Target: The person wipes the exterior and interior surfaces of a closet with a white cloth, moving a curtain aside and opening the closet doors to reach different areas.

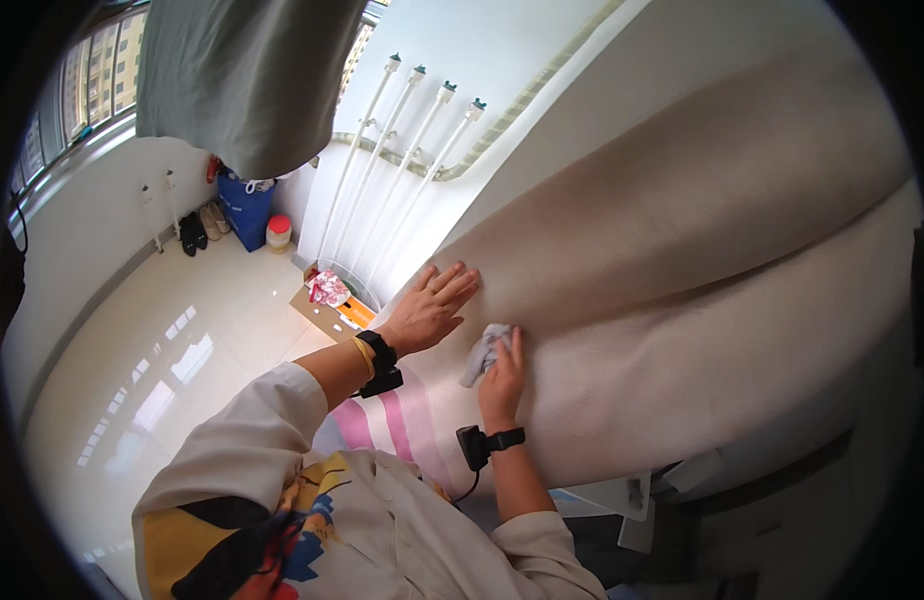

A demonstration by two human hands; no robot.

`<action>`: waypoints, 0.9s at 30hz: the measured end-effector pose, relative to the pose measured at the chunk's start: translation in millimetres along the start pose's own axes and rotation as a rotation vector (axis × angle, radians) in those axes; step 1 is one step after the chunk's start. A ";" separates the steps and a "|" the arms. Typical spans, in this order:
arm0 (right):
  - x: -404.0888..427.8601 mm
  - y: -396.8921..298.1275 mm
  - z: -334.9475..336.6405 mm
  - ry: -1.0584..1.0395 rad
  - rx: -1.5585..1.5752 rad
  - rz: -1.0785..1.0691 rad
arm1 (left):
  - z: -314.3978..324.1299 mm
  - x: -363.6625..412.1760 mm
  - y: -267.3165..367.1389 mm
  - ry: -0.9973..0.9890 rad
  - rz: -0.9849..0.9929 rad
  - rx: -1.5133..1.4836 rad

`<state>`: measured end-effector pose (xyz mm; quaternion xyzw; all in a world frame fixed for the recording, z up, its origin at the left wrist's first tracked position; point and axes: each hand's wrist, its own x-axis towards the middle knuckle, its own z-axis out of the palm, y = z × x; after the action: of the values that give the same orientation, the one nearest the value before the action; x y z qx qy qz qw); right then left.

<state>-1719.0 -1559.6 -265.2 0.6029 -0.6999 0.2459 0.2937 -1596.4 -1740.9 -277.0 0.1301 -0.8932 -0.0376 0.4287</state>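
A large pale pink fabric cover (pixel 657 382) slopes away before me, with pink stripes at its near edge. My left hand (pixel 430 306) rests palm down on it, fingers stretched out and slightly apart. To the right and nearer to me, my right hand (pixel 505 379) holds a crumpled light grey cloth (pixel 484 352) against the cover. Part of this cloth is hidden behind the fingers. Across the cover runs a broad fold or raised edge (pixel 687 300) in shadow. What lies under the fabric cannot be seen.
Several white pipes (pixel 379 157) stand against the wall. Below them sits a cardboard box (pixel 319 315) with items in it. A blue bag (pixel 246 210), a red-lidded jar (pixel 279 232) and shoes (pixel 193 232) line the tiled floor (pixel 207 360). Grey fabric (pixel 244 82) hangs at upper left.
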 end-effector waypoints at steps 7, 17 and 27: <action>47.0 -28.3 8.2 0.093 0.601 0.462 | -1.0 -11.7 21.8 0.133 -0.382 -1.065; 45.0 -75.0 31.6 -0.202 1.082 0.675 | 6.1 -38.1 2.7 -0.162 -0.436 -1.252; 173.2 -80.3 -49.3 0.467 0.095 0.097 | -151.4 66.7 -64.2 0.101 0.213 -0.503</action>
<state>-1651.4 -1658.5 -108.5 0.5084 -0.6288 0.4251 0.4066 -1506.0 -1813.7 -142.7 -0.0734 -0.8419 -0.2065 0.4932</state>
